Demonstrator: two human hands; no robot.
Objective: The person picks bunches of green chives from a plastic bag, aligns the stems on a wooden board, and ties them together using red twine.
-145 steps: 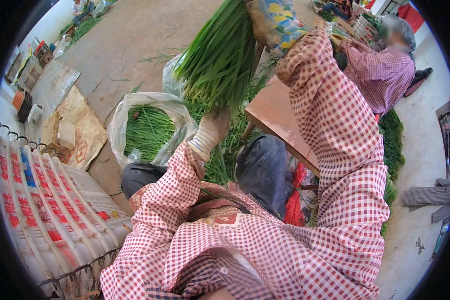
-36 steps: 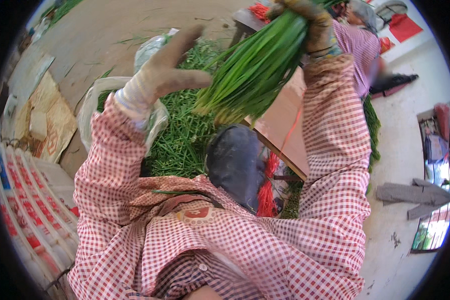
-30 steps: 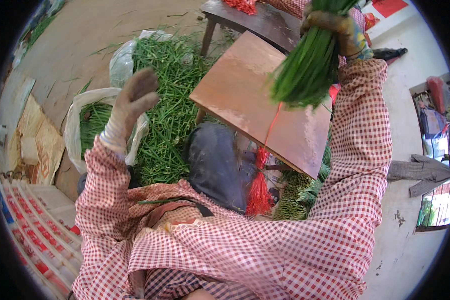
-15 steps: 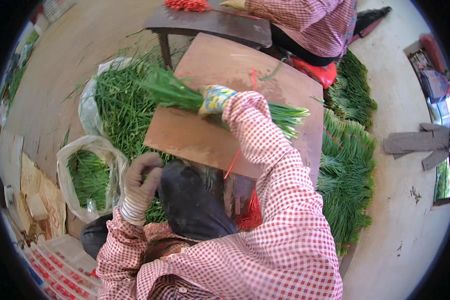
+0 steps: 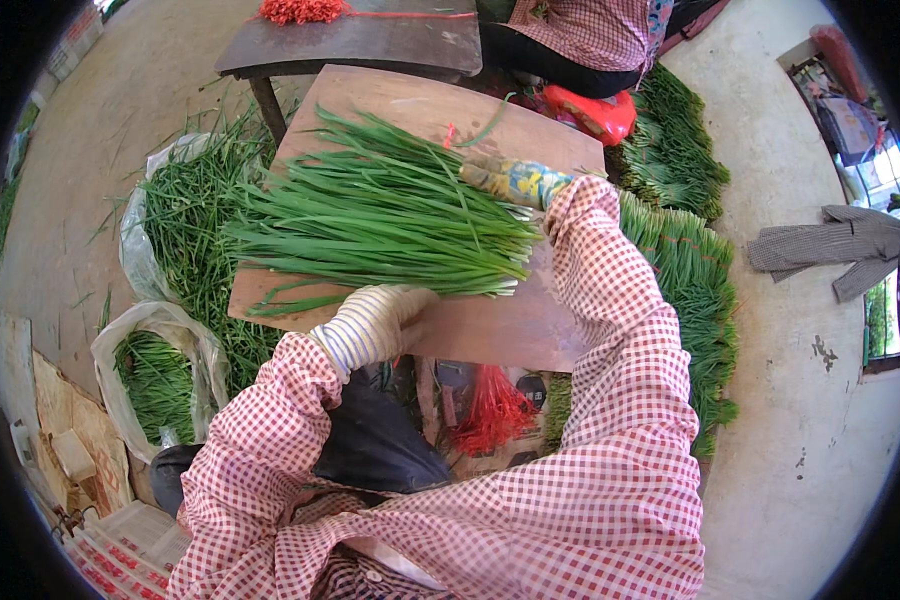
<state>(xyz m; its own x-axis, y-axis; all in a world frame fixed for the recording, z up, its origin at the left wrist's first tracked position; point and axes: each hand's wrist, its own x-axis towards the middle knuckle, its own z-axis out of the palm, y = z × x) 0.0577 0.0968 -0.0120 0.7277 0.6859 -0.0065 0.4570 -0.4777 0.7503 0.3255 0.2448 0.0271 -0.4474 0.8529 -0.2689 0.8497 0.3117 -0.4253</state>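
A loose bunch of long green leaves with pale ends lies spread across a tilted brown board. My right hand, in a blue and yellow patterned glove, rests at the bunch’s upper edge with fingers stretched out. My left hand, in a striped glove, is at the lower edge beside the leaves, fingers loosely bent and apart from the thumb, holding nothing visible. A red strand shows by the board’s upper part. Red strings hang below the board.
A dark table holding red ties stands behind. A seated person is beside it. Plastic bags of greens lie left, stacked bundles right. A pale wall with a hung grey garment is at far right.
The bunch, earlier raised in my right hand, now lies fanned on the board, that hand’s fingers loosened over it. My left hand has moved up to the board’s front. The view has shifted.
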